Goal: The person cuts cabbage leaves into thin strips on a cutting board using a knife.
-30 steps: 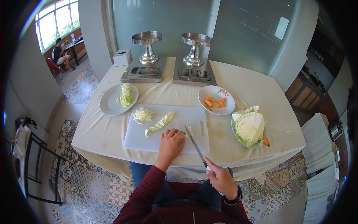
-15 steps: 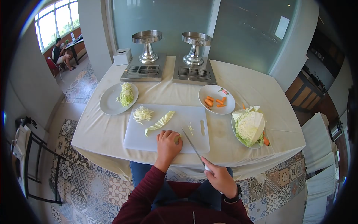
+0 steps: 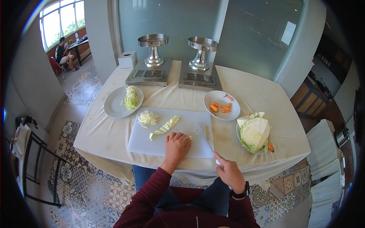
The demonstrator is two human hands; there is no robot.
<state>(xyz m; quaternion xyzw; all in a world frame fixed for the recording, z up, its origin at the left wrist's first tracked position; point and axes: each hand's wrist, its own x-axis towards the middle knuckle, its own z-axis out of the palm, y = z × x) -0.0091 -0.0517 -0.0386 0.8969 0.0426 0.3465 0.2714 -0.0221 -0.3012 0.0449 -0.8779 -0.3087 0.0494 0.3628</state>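
My left hand [image 3: 178,147] rests on the white cutting board [image 3: 152,147], fingers curled over a small cabbage piece [image 3: 190,137] that is mostly hidden under them. In my right hand [image 3: 231,174] is a knife [image 3: 207,139] with a pale handle; its blade points up and left over the board's right part, apart from my left fingers. Tiny cabbage bits [image 3: 196,131] lie between hand and blade. Farther back on the board are a cabbage strip [image 3: 164,128] and a heap of shredded cabbage [image 3: 147,118].
At left, a plate [image 3: 113,107] bears more shredded cabbage [image 3: 131,98]. A flowered plate [image 3: 232,114] holds carrot pieces [image 3: 214,108]; right of it sits a cut cabbage head [image 3: 254,133] with a carrot [image 3: 270,147]. Two metal stands [image 3: 154,59] and a tissue box [image 3: 127,60] stand behind. A person [image 3: 62,53] sits far off.
My left hand has slid right along the board. The knife in my right hand has shifted right, its blade now nearer the board's handle slot. The whole view has shifted slightly.
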